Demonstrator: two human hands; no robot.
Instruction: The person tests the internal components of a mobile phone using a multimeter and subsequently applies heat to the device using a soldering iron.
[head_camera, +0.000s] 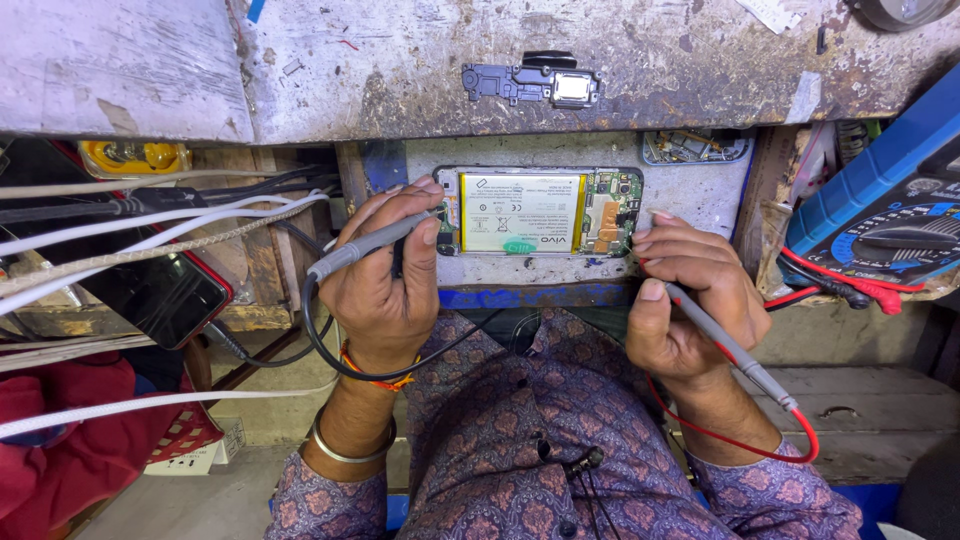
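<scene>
Your left hand (385, 280) has its grip clenched on a grey probe (370, 245) with a black lead, its tip at the left end of the opened phone (540, 212). Your right hand (685, 300) grips a second grey probe (725, 345) with a red lead, its fingers at the phone's right end. The phone lies back-open on the bench (690, 190), battery showing. A blue meter (885, 205) sits to the right, a small black part (535, 83) above.

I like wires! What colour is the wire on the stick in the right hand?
Red. The wire loops from the probe in the right hand, head view.
</scene>
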